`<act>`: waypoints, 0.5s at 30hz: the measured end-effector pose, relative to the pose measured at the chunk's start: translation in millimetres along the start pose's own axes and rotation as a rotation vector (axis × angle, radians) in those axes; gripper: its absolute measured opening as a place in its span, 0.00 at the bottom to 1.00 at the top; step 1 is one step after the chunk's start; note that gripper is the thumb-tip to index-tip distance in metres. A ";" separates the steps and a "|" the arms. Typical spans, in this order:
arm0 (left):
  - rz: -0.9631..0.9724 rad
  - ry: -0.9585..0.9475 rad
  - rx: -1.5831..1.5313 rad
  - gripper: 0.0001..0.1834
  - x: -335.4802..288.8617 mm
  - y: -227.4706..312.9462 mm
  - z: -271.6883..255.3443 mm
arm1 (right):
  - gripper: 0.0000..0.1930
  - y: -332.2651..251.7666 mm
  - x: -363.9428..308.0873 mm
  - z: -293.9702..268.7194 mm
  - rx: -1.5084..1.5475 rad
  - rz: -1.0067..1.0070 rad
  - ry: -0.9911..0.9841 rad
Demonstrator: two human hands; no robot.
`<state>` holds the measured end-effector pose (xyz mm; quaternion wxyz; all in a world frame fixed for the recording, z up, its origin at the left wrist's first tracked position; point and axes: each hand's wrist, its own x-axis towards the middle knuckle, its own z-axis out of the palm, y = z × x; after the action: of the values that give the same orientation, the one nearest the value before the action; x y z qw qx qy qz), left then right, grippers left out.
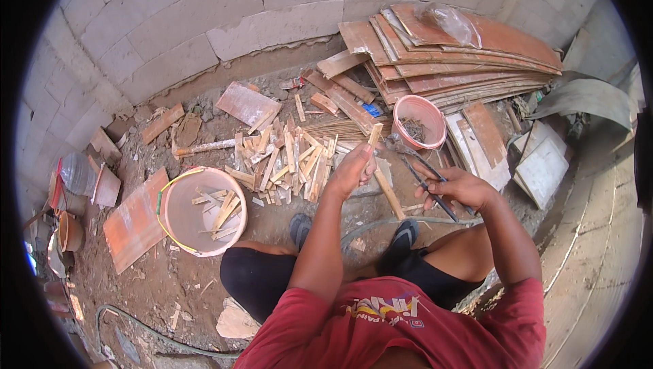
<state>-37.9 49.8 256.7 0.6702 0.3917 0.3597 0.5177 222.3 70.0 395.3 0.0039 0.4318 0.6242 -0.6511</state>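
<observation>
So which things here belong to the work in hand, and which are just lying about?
In use:
left hand gripping a wood strip
right hand holding dark pincers
pile of cut wood pieces
pink bucket holding wood pieces

Lying about:
stacked boards
small pink bucket
hose
clear plastic bottle

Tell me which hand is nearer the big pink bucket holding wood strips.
Left. The left hand grips a wooden strip to the right of the pink bucket. The right hand, holding pliers, is farther right still, beyond the left hand.
</observation>
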 end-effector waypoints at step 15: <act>0.197 0.086 0.431 0.28 -8.0 31.2 16.3 | 0.10 -28.7 -24.7 -8.5 -0.096 0.101 0.021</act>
<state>-37.9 44.4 292.3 0.5016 0.5363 0.4502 0.5080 226.9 70.1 433.8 0.0509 0.4689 0.6322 -0.6148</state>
